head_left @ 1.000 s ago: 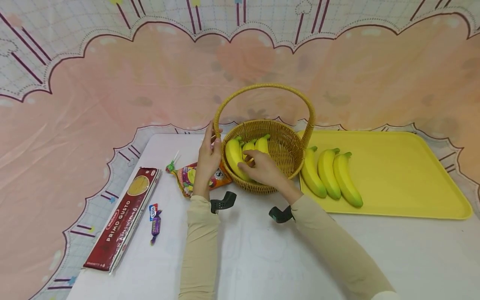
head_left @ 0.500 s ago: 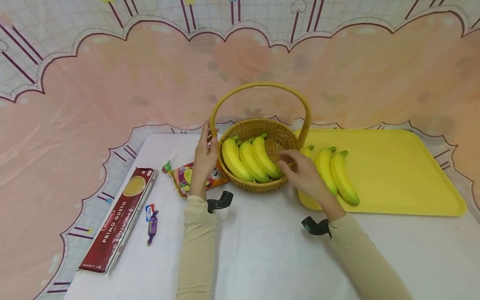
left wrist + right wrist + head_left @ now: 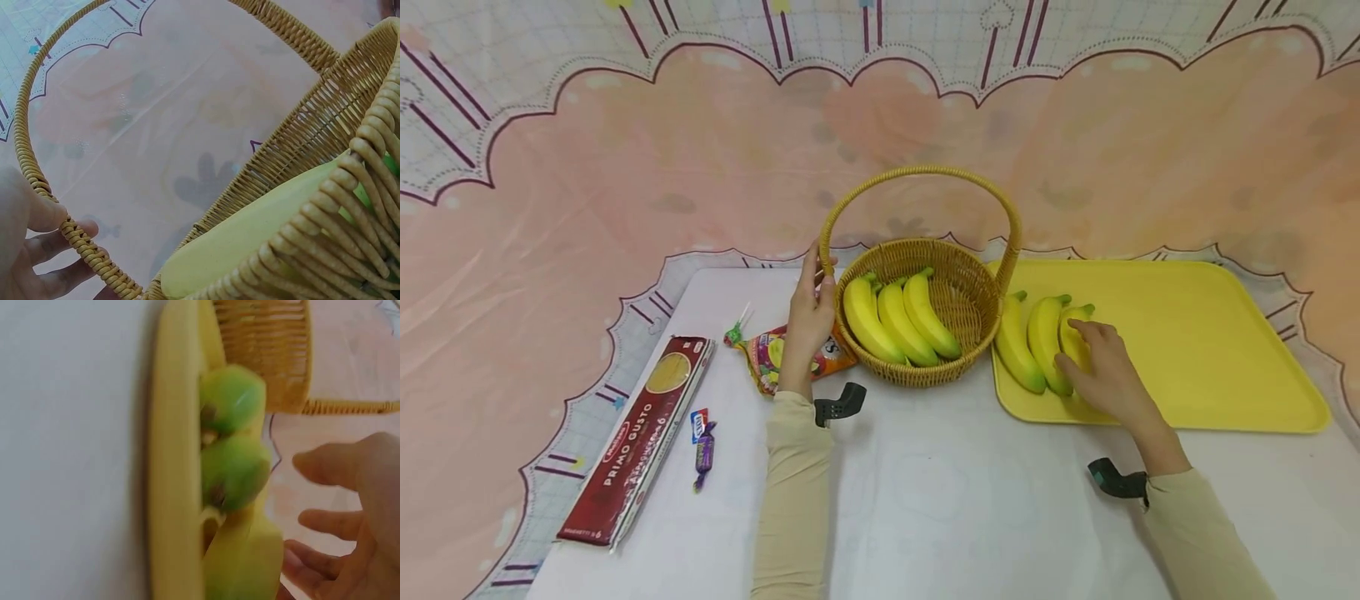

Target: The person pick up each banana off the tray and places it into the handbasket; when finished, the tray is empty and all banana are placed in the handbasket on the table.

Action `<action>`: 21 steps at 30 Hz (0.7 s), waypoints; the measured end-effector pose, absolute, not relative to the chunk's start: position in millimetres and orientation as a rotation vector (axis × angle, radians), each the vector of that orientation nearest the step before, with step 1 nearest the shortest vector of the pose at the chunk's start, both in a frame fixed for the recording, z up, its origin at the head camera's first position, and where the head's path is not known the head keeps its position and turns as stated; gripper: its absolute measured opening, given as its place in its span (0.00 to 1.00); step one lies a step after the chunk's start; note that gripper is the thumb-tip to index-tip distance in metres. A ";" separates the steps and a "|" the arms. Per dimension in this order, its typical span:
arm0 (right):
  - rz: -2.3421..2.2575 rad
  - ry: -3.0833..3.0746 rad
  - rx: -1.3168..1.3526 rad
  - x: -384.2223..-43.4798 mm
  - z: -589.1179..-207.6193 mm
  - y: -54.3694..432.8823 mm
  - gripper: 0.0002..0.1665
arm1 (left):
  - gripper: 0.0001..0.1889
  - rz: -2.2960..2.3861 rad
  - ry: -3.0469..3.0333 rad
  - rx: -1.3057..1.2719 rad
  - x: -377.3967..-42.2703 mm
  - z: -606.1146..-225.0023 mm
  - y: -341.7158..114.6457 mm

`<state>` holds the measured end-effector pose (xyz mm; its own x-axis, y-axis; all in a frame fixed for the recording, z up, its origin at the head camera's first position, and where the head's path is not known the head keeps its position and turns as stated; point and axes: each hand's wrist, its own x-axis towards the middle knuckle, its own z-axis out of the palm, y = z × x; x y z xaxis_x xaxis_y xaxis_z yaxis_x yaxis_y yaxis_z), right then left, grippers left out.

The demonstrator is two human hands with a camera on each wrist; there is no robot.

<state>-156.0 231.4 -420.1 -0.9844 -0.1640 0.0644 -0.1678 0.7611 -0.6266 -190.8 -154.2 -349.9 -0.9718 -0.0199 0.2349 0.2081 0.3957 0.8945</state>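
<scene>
My left hand (image 3: 809,327) holds the wicker basket (image 3: 925,377) at the lower left of its arched handle (image 3: 917,169). In the left wrist view, thumb and fingers of that hand (image 3: 19,234) lie on either side of the handle (image 3: 87,250). Three bananas (image 3: 897,325) rest side by side inside the basket. Three more lie on the yellow tray (image 3: 1210,350), their green tips toward me. Over the rightmost tray banana (image 3: 1074,348) hovers my right hand (image 3: 1108,375), thumb and fingers apart. In the right wrist view its fingertips are right at that banana (image 3: 244,559).
An orange candy bag (image 3: 763,358) lies partly under my left forearm, with a green lollipop (image 3: 733,336) beside it. Farther left are a purple wrapped candy (image 3: 704,457), a small blue-and-red packet (image 3: 699,424) and a long red spaghetti pack (image 3: 640,442). A patterned cloth hangs behind.
My right hand has moved right, from over the bananas in the basket to the rightmost banana on the tray. The left hand stays at the basket handle.
</scene>
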 end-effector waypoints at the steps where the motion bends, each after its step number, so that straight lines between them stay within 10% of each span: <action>1: 1.028 -2.960 0.259 -154.2 -421.8 235.6 0.36 | 0.29 -1.611 -2.444 -0.169 -190.9 -349.9 -153.9; 21: 1.032 -2.948 0.295 -125.5 -414.7 246.0 0.38 | 0.29 -1.623 -2.429 -0.183 -197.1 -359.5 -157.0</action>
